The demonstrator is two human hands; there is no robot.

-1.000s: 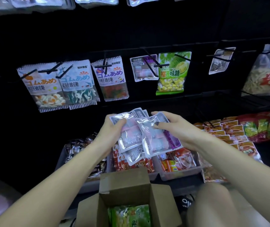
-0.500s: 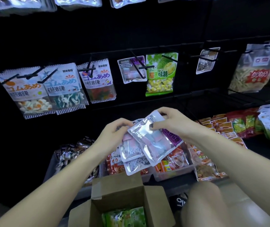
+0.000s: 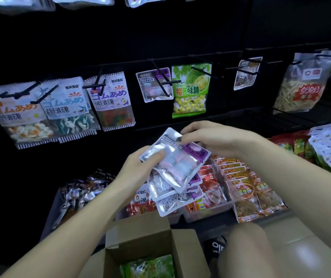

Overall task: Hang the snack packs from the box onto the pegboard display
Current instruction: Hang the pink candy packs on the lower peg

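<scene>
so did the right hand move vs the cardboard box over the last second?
Cannot tell for sure; the camera panned. The right hand still pinches the top silver pack above the cardboard box, roughly as before.

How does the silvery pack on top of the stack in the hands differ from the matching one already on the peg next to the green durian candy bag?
The top pack is gripped by the left hand and right hand; the hung pack hangs on a black peg. The held one lies tilted over other packs; the hung one hangs roughly upright, alone. Both are silvery with purple labelling and pale pink-and-blue contents.
</scene>
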